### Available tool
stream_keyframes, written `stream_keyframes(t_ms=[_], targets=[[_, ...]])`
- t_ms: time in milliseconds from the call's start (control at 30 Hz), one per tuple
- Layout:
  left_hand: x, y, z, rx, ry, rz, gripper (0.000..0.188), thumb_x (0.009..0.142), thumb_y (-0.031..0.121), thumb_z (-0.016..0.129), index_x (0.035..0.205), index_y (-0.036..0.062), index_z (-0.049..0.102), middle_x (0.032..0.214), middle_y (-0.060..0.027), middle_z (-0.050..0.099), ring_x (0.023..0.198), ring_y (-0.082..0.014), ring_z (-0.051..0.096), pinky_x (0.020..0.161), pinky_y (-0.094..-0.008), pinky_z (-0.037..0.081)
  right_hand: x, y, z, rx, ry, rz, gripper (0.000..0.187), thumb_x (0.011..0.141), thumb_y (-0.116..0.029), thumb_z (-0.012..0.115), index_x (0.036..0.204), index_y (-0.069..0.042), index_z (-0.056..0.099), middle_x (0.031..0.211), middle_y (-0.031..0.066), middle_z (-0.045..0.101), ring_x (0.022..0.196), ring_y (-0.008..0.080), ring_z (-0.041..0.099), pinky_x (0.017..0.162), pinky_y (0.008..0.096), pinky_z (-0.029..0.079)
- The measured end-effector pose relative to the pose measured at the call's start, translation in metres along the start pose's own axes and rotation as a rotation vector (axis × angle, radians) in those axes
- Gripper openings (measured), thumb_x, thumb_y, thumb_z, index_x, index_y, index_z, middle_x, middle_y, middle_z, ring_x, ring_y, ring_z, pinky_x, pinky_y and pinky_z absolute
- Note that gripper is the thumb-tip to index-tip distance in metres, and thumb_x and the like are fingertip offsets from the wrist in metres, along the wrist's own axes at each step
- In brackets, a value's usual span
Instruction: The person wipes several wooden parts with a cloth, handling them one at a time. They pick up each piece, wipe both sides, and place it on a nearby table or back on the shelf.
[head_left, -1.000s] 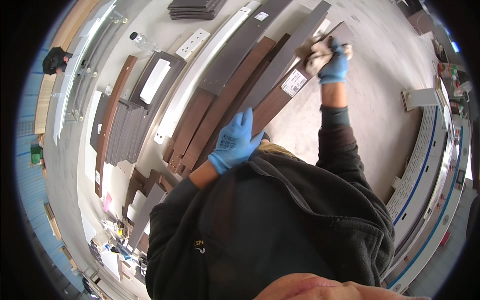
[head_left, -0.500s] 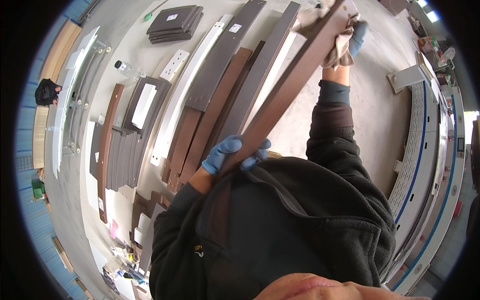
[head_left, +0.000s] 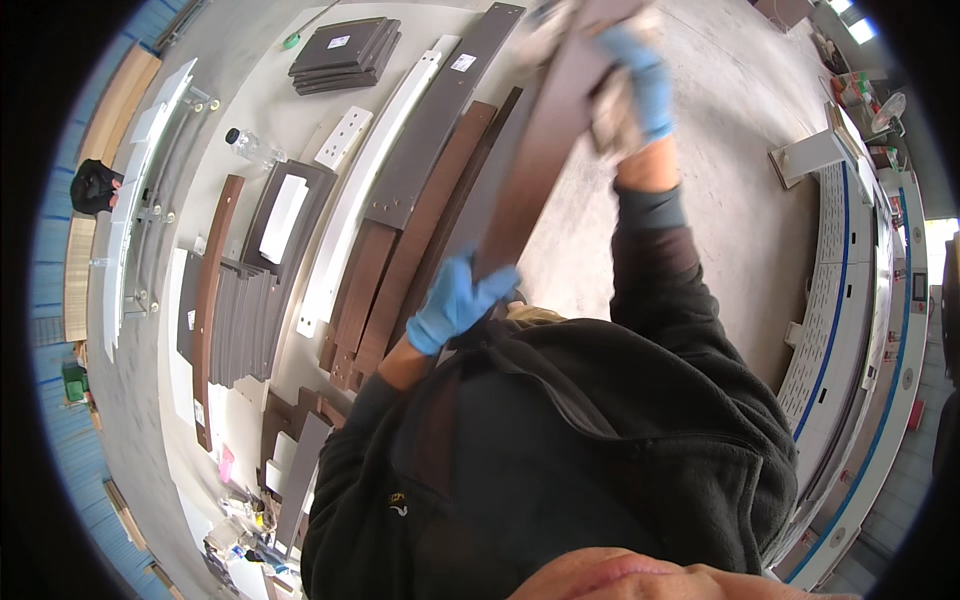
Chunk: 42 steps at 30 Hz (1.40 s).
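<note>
A long brown board (head_left: 545,165) stretches away from me, blurred by motion, its far end running up to the top edge. My left hand (head_left: 455,305), in a blue glove, is closed on the board's near end, close to my body. At the far part, my blue-gloved right hand (head_left: 640,85) grips a beige cloth (head_left: 615,115) against the board's right side. Motion smears those fingers. Just left of the held board lie a narrow dark board (head_left: 465,190) and a wider brown board (head_left: 430,235) on the light work table (head_left: 262,60).
More dark panels (head_left: 340,55), a white perforated strip (head_left: 380,180), a clear bottle (head_left: 255,148) and a stack of grey panels (head_left: 240,320) cover the table. Bare floor (head_left: 720,200) lies to the right, before a long white machine (head_left: 825,300). Another person (head_left: 95,187) is at the far left.
The held board has swung left over the boards on the table. My right hand with the cloth moved left along with it, and my left hand's fingers shifted on the near end.
</note>
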<state>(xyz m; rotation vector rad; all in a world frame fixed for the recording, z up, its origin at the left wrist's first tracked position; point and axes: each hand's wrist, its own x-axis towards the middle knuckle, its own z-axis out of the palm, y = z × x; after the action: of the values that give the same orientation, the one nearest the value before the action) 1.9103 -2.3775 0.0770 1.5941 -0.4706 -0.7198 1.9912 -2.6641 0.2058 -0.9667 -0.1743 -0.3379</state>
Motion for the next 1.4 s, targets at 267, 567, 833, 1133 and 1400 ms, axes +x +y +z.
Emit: stream_keyframes(t_ms=[267,567,833,1133,1400], targets=[[0.044,0.051,-0.045,0.141,0.157,0.291,0.046,0.097,0.025,0.06,0.134,-0.0019,0.059,0.122,-0.0113,0.068,0.107,-0.02,0.067,0.095,-0.0347,0.053,-0.061,0.095,0.051,-0.141,-0.021,0.294,0.037,0.078,0.001,0.078,0.113,0.004,0.07,0.098,0.0084,0.074,0.081,0.0143,0.071,0.07,0.0295,0.06],[0.045,0.119,-0.079,-0.76,0.81,0.813,0.048,0.098,0.028,0.067,0.139,0.004,0.058,0.119,-0.009,0.066,0.098,-0.0193,0.065,0.091,-0.0372,0.057,-0.072,0.097,0.086,-1.502,-0.447,-0.382,0.054,0.077,-0.015,0.073,0.129,-0.006,0.061,0.108,0.0158,0.073,0.085,0.0342,0.073,0.068,0.0448,0.055],[-0.028,0.162,-0.137,-0.571,0.809,1.02,0.049,0.093,0.027,0.066,0.129,-0.0069,0.063,0.086,-0.0017,0.053,0.077,-0.0118,0.054,0.076,-0.033,0.053,-0.118,0.121,-0.059,-1.239,-0.595,0.123,0.06,0.085,-0.015,0.068,0.143,-0.01,0.052,0.103,0.0188,0.072,0.101,0.0349,0.071,0.082,0.0446,0.057],[0.031,0.149,-0.125,-0.831,-0.138,0.988,0.082,0.091,0.039,0.064,0.152,-0.0087,0.039,0.151,-0.0238,0.051,0.132,-0.0293,0.058,0.114,-0.0461,0.046,-0.033,0.092,-0.063,-0.485,-0.553,0.643,0.058,0.103,-0.046,0.06,0.135,0.002,0.06,0.119,0.0135,0.071,0.101,0.0192,0.07,0.096,0.0355,0.058],[0.049,0.125,-0.099,-0.186,0.533,0.732,0.072,0.094,0.028,0.064,0.151,-0.0081,0.039,0.147,-0.0222,0.054,0.133,-0.0336,0.054,0.117,-0.0444,0.04,-0.034,0.123,0.072,0.255,-0.738,0.842,0.072,0.09,-0.019,0.067,0.154,-0.004,0.039,0.131,0.0215,0.065,0.107,0.0264,0.073,0.091,0.0359,0.063]])
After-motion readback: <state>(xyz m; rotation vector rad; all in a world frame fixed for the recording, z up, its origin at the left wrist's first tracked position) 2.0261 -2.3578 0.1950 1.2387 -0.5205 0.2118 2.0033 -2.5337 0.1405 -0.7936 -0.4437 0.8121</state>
